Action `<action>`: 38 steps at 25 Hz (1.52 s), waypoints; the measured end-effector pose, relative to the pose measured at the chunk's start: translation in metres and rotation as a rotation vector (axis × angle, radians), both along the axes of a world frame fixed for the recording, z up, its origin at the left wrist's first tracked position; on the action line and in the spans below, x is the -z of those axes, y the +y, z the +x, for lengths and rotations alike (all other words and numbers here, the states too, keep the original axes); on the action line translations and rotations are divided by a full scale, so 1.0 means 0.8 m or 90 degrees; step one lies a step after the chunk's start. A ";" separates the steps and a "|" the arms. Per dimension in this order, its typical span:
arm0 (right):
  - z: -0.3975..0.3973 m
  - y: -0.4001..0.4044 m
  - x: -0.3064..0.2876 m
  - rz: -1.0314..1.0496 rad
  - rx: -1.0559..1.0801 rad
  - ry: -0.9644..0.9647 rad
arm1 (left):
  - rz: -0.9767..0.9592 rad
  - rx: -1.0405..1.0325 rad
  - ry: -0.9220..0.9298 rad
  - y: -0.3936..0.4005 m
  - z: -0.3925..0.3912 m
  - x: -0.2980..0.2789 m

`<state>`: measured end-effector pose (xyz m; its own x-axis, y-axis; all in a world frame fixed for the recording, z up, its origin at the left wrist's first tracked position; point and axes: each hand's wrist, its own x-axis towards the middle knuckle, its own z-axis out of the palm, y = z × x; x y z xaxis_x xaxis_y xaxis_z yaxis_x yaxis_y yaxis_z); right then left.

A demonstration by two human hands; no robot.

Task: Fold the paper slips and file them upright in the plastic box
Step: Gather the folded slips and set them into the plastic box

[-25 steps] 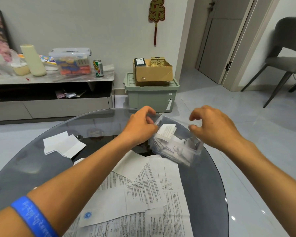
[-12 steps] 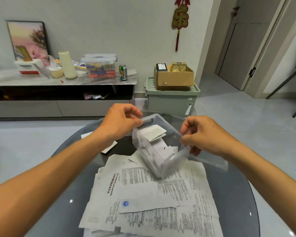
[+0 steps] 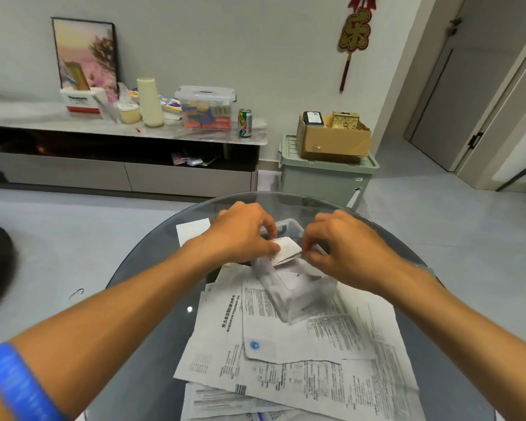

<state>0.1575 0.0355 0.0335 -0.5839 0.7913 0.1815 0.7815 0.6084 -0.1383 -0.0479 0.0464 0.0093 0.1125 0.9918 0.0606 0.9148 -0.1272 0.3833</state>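
- A round glass table (image 3: 152, 268) fills the lower frame, with a low sideboard (image 3: 119, 132) along the wall at upper left and a green storage bin (image 3: 325, 177) right of it.
- Printed sheets (image 3: 301, 360) are spread across the lower centre of the table.
- The clear plastic box (image 3: 298, 294) sits at the frame's centre on those sheets, with folded slips blurred inside.
- A folded paper slip (image 3: 286, 252) is held at the box's upper end.
- The left hand (image 3: 240, 235) is pinched on the slip's left edge, fingers curled.
- The right hand (image 3: 346, 247) is curled at the slip's right end; whether it is gripped there cannot be told.
- Judged best: the slip should be kept vertical, lowered crease down behind the filed ones, and released only once seated.
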 end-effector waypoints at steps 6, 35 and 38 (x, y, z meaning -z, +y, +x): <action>-0.011 0.003 0.006 -0.077 -0.109 -0.160 | -0.081 0.021 0.062 0.021 0.025 -0.007; -0.056 0.010 0.022 -0.237 -0.027 -0.430 | -0.117 -0.002 -0.040 0.037 0.028 0.010; -0.055 0.010 0.022 -0.223 -0.031 -0.423 | -0.116 -0.001 -0.044 0.037 0.027 0.011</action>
